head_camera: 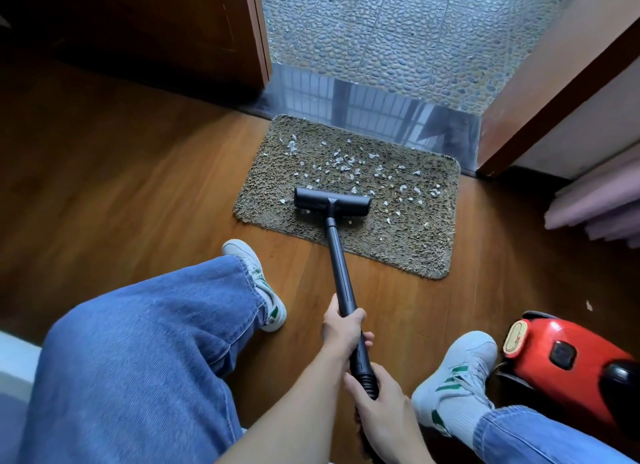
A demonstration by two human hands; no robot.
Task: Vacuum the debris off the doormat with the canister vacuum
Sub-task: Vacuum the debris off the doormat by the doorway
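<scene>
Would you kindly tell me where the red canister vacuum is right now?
In the head view, the red canister vacuum sits on the wooden floor at the lower right, just beside the person's right shoe and nearer the camera than the doormat.

Both hands closed on the wand

Left hand (pixel 343 328) grips higher up the wand (pixel 341 273), forearm reaching forward; right hand (pixel 377 404) wraps its lower end, near the right knee.
</scene>
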